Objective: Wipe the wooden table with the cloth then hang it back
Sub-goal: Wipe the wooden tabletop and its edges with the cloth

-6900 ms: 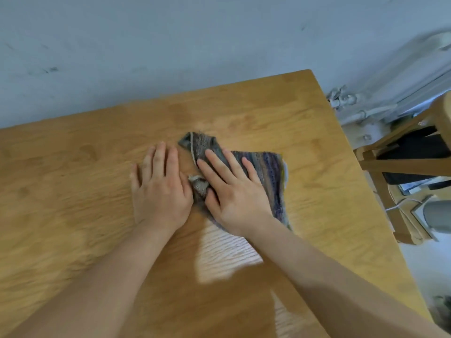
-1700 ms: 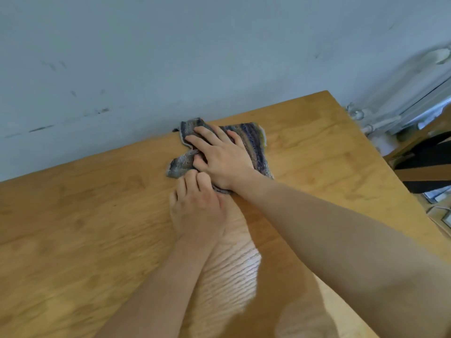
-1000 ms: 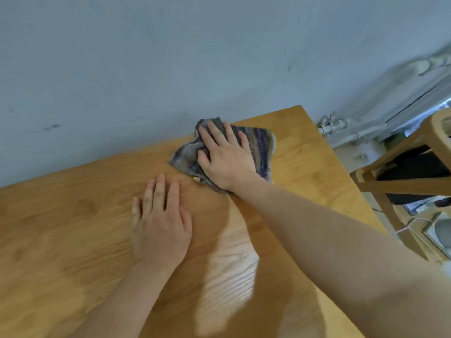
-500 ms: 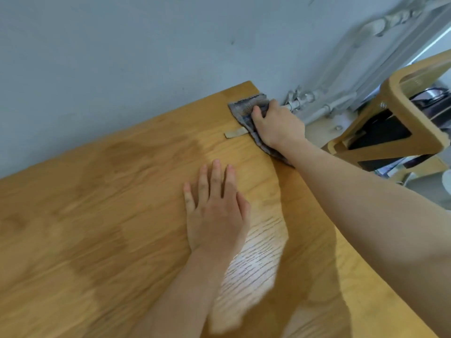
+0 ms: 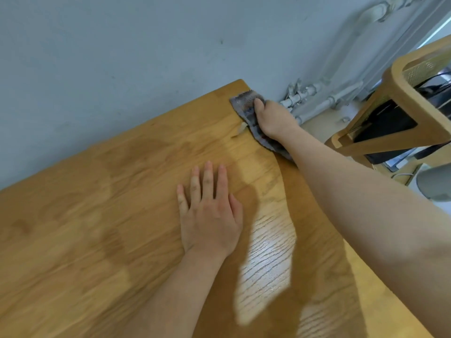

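A grey, blue-striped cloth (image 5: 244, 105) lies on the far right corner of the wooden table (image 5: 102, 215), draped along its right edge. My right hand (image 5: 273, 119) holds it there, with the thumb on top and the fingers bent over the table's edge, out of sight. A small pale tag of the cloth sticks out to the left of that hand. My left hand (image 5: 210, 213) rests flat on the tabletop near the middle, fingers straight and spread, apart from the cloth.
A blue-grey wall (image 5: 122, 69) runs right behind the table. Grey pipes (image 5: 307, 98) run low along the wall past the corner. A wooden chair (image 5: 400, 113) with dark items under it stands to the right. A sunlit patch (image 5: 266, 264) lies on the tabletop.
My right hand has slid the cloth from the middle of the back edge to the far right corner and over the edge. My left hand has stayed flat on the table.
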`<state>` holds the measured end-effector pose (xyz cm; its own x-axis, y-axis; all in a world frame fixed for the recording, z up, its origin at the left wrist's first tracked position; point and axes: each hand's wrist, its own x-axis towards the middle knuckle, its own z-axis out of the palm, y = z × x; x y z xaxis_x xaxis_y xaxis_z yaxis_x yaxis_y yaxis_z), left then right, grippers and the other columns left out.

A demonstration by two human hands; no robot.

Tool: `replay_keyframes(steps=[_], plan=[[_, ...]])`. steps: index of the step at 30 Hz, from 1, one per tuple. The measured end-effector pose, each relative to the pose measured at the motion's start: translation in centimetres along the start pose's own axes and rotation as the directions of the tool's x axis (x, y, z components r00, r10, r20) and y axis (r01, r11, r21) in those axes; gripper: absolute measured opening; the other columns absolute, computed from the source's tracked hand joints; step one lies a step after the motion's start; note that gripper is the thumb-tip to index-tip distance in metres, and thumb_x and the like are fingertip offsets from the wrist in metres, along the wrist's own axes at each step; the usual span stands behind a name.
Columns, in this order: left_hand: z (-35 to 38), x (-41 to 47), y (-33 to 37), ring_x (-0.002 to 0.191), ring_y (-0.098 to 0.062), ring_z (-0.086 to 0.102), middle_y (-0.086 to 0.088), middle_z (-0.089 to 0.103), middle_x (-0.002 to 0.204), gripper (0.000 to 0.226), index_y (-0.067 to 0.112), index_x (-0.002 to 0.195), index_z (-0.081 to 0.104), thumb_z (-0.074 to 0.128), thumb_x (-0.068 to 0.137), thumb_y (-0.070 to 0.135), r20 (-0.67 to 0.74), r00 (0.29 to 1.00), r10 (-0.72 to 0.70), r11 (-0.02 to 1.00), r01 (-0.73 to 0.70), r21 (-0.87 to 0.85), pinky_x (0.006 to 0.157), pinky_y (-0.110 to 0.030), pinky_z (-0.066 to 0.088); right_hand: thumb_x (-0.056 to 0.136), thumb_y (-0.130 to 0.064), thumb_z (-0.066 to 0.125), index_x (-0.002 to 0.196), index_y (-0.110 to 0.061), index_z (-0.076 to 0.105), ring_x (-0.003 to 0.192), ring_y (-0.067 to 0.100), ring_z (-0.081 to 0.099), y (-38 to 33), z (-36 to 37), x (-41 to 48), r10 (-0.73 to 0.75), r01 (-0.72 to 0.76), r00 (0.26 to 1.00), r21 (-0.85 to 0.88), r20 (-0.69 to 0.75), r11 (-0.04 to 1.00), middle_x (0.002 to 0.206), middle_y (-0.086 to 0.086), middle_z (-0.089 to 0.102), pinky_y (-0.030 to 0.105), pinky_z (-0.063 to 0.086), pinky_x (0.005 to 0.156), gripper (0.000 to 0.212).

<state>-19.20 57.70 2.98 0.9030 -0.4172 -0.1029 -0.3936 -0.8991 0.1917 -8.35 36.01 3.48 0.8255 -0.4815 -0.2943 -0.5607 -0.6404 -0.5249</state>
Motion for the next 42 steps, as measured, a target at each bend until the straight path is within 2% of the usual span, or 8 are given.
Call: replay_keyframes(steps=[6,12,20,30,33,36,38,42], plan=[[0.2,-0.1,-0.1,0.148,-0.023,0.006,0.0,0.013,0.161,0.06,0.026,0.153,0.013,0.015,0.095,0.043,0.013,1.0,-0.012,1.0,0.012,0.016,0.118,-0.052,0.008,0.105,-0.041,0.021,0.12,-0.009,0.049,0.098,0.036,0.06,0.3,1.3,-0.5,-0.125,0.096,0.978,-0.169,-0.168,0.981,0.109,0.016,0.064,0.037,0.033,0.068,0.045],[0.1,-0.1,-0.2,0.147,-0.024,0.013,-0.002,0.02,0.159,0.059,0.026,0.151,0.021,0.021,0.094,0.042,-0.027,1.0,-0.013,1.0,0.014,0.001,0.117,-0.053,0.012,0.101,-0.054,0.02,0.11,-0.011,0.052,0.092,0.035,0.059,3.8,0.8,-5.5,-0.007,-0.025,0.988,-0.203,-0.152,0.979,0.103,0.012,0.064,0.039,0.037,0.068,0.054],[0.0,-0.3,-0.2,0.146,-0.024,0.009,-0.002,0.016,0.16,0.056,0.026,0.149,0.022,0.024,0.095,0.04,-0.037,0.999,0.008,1.0,-0.009,-0.016,0.117,-0.054,0.009,0.103,-0.051,0.017,0.094,-0.017,0.043,0.075,0.028,0.046,8.0,0.1,-13.0,0.101,-0.143,0.971,-0.187,-0.215,0.972,0.077,0.002,0.048,0.039,0.036,0.066,0.044],[-0.1,-0.6,1.1,0.146,-0.029,0.011,-0.009,0.017,0.159,0.053,0.021,0.149,0.024,0.029,0.097,0.029,0.003,1.0,0.027,1.0,-0.027,0.013,0.116,-0.054,0.008,0.102,-0.051,0.016,0.088,-0.017,0.046,0.076,0.03,0.056,14.5,-0.1,-22.6,0.145,-0.224,0.937,-0.228,-0.319,0.947,0.078,0.005,0.058,0.038,0.041,0.061,0.048],[0.4,-4.0,5.3,0.147,-0.026,0.007,-0.007,0.011,0.161,0.056,0.021,0.151,0.019,0.025,0.097,0.036,0.045,0.986,0.16,0.987,-0.159,-0.016,0.117,-0.052,0.007,0.102,-0.051,0.016,0.089,-0.018,0.046,0.08,0.029,0.058,15.0,0.1,-24.0,0.147,-0.231,0.928,-0.217,-0.343,0.949,0.084,0.005,0.059,0.038,0.043,0.061,0.046],[2.3,-10.8,11.1,0.148,-0.024,0.001,-0.003,0.005,0.162,0.059,0.023,0.152,0.012,0.021,0.097,0.043,0.103,0.909,0.404,0.915,-0.4,-0.05,0.116,-0.053,0.001,0.103,-0.047,0.019,0.092,-0.019,0.043,0.087,0.029,0.059,15.6,0.1,-25.8,0.153,-0.239,0.919,-0.204,-0.364,0.949,0.095,0.006,0.06,0.038,0.04,0.064,0.039],[3.8,-13.9,13.2,0.148,-0.023,-0.004,-0.002,0.001,0.162,0.06,0.021,0.153,0.01,0.021,0.098,0.043,0.158,0.865,0.476,0.878,-0.478,-0.027,0.115,-0.055,-0.003,0.103,-0.047,0.021,0.093,-0.019,0.044,0.089,0.031,0.06,17.1,0.1,-28.0,0.152,-0.245,0.907,-0.199,-0.392,0.949,0.098,0.008,0.06,0.04,0.043,0.067,0.037],[5.0,-14.4,12.9,0.146,-0.029,0.019,-0.011,0.027,0.156,0.06,0.014,0.147,0.035,0.031,0.093,0.039,0.032,0.859,0.51,0.86,-0.51,-0.023,0.114,-0.059,0.011,0.1,-0.052,0.021,0.086,-0.021,0.041,0.084,0.032,0.059,20.8,0.2,-32.4,0.213,-0.321,0.885,-0.213,-0.413,0.923,0.086,0.004,0.055,0.04,0.044,0.065,0.039]])
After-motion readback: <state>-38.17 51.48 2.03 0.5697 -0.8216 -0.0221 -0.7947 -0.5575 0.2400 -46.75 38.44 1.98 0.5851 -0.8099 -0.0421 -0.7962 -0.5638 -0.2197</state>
